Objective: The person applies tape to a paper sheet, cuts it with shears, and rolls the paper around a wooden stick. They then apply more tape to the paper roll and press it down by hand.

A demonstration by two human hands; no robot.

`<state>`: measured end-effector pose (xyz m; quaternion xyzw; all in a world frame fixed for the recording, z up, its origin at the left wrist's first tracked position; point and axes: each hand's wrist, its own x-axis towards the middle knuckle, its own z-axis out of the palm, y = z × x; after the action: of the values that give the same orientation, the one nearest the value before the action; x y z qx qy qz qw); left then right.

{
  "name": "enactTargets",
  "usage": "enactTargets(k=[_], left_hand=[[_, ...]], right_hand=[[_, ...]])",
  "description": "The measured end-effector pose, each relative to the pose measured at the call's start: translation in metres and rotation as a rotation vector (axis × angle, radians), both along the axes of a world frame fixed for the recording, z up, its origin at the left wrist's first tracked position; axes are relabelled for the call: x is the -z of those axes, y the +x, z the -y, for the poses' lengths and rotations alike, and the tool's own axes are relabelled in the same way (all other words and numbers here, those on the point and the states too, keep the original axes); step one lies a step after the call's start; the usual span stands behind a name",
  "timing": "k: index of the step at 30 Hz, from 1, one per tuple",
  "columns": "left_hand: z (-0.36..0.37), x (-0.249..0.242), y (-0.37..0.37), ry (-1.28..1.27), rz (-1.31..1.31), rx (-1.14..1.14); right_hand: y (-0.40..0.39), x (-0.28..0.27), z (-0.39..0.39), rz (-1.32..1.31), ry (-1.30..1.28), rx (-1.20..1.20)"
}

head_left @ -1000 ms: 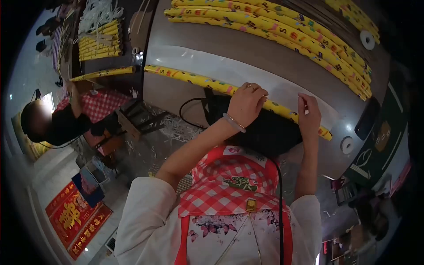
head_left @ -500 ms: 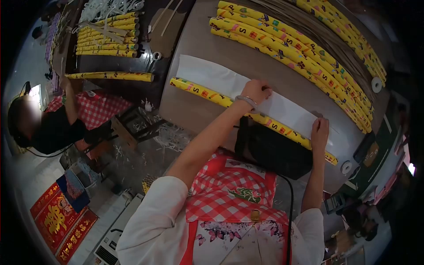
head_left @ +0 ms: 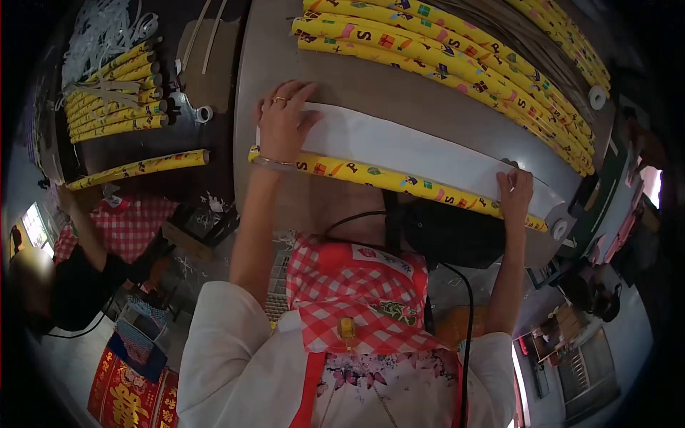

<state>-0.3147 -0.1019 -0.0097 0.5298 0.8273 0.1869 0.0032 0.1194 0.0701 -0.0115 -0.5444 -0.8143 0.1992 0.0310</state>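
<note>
A partly rolled sheet of wrapping paper lies across the table before me. Its rolled part [head_left: 407, 182] is yellow with printed letters and gifts, and its flat white underside [head_left: 399, 146] spreads beyond the roll. My left hand [head_left: 284, 125] rests over the left end, fingers apart and thumb out, a ring on one finger. At the right end, my right hand [head_left: 515, 192] touches the roll and paper edge with curled fingers. A small white bit shows between those fingers, too small to name.
Several yellow rolls [head_left: 442, 60] lie at the back of the table. A tape roll [head_left: 560, 229] sits at the right edge. On the left table are bundled yellow rolls [head_left: 118, 100], white strips [head_left: 107, 39] and another tape roll [head_left: 204, 114]. A co-worker's arm [head_left: 85, 225] reaches to a yellow roll [head_left: 139, 167].
My left hand has moved left from the middle of the paper to its left end, and its fingers have spread. My right hand stays at the right end. The view has shifted.
</note>
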Motion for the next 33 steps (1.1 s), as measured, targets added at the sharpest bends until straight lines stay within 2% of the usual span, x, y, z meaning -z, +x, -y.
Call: enactTargets(k=[6,8,11,17,24,27,30,32,33], left_hand=[[-0.002,-0.002,-0.006,-0.111,0.183,0.226],[0.007,-0.006,-0.002,0.031,0.158,0.258],[0.019,-0.01,0.001,0.058,0.281,0.271],[0.037,-0.017,0.012,0.048,0.286,0.263],[0.036,-0.019,0.013,0.02,0.287,0.274],[0.031,-0.016,0.013,0.044,0.307,0.285],[0.02,-0.018,0.016,0.045,0.235,0.221],[0.007,-0.02,0.023,0.071,0.048,0.105],[0.004,-0.019,0.027,0.067,0.051,0.106]], right_hand=[[0.008,0.003,-0.002,-0.05,0.036,-0.053],[0.008,0.003,0.003,-0.128,-0.023,0.033],[0.002,-0.002,0.005,-0.133,-0.013,0.045],[0.007,0.006,0.006,-0.037,0.092,0.014],[-0.004,-0.005,0.009,-0.014,0.032,0.069],[-0.02,-0.021,0.015,0.065,0.066,0.096],[-0.05,-0.038,0.024,0.137,-0.032,0.168],[-0.08,-0.044,0.032,-0.19,-0.043,-0.027],[-0.098,-0.047,0.038,-0.248,-0.053,-0.077]])
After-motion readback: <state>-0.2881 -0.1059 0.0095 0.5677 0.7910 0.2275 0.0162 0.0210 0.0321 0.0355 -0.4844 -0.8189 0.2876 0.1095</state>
